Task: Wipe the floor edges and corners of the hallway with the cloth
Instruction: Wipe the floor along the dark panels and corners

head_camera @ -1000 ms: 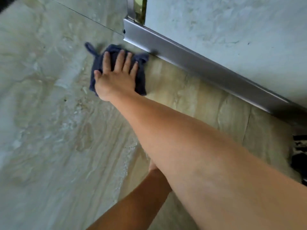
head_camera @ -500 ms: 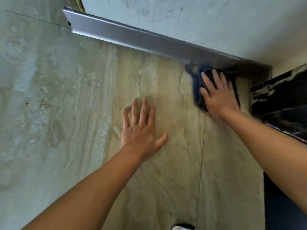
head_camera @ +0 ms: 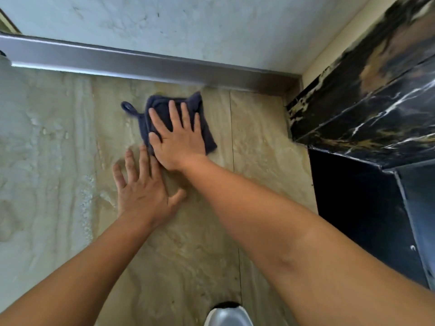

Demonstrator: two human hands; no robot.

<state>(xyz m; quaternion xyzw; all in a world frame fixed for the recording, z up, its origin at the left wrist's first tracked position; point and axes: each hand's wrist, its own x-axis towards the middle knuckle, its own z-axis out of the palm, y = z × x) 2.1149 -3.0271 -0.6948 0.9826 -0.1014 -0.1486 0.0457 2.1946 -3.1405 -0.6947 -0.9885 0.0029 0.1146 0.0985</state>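
Two bare hands lie flat on the floor (head_camera: pixel 58 142), palms down. The right hand (head_camera: pixel 175 140) presses on the cloth (head_camera: pixel 207 128) with fingers spread and straight, not curled around it, forearm running back to the lower right. The cloth sits on the tile just short of the metal baseboard (head_camera: pixel 141 64), near the corner by the dark marble block (head_camera: pixel 367 109). The left hand (head_camera: pixel 141 189) is splayed on bare tile just beside the right wrist, holding nothing.

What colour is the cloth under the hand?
Dark navy blue cloth, seen best in the head view, under the right hand.
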